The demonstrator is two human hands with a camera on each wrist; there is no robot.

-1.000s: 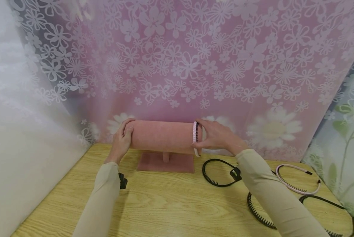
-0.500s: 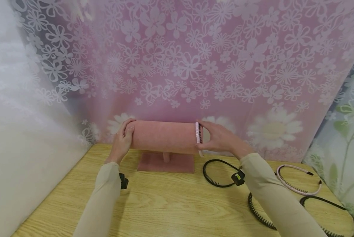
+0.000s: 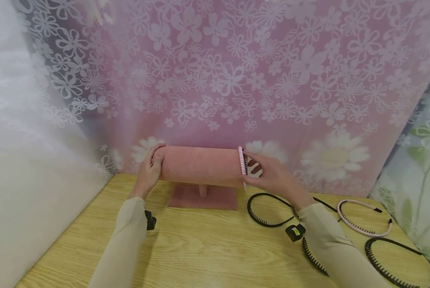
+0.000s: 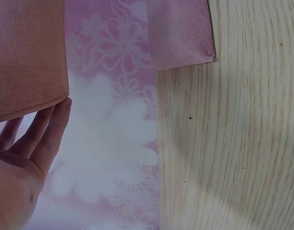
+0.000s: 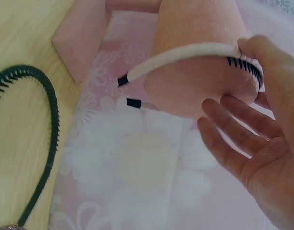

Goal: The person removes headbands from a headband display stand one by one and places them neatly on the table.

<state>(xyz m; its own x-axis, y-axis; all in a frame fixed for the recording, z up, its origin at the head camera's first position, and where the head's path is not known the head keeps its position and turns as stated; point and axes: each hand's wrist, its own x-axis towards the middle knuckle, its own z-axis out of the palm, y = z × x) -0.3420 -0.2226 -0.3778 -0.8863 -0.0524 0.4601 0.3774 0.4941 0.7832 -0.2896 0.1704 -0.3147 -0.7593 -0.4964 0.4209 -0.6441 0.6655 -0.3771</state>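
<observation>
A pink velvety roll display stand (image 3: 200,166) stands upright on the wooden table. My left hand (image 3: 147,174) holds the roll's left end, thumb in front; in the left wrist view its fingers (image 4: 51,136) lie at the end edge. Around the right end sits a pale pink headband (image 3: 242,160) with dark comb teeth inside. My right hand (image 3: 274,176) pinches this headband between thumb and fingers. The right wrist view shows the band (image 5: 195,49) at the roll's end face, its black-tipped ends apart, while the other fingers (image 5: 228,143) spread below.
On the right of the wooden table (image 3: 200,248) lie a black toothed headband (image 3: 255,219), another pink headband (image 3: 362,231) and more black ones, one (image 3: 313,258) partly under my right sleeve. A floral curtain (image 3: 200,80) hangs close behind the stand.
My right hand has drawn the pink headband a little rightward along the roll to its very end. The left hand and the stand have stayed in place.
</observation>
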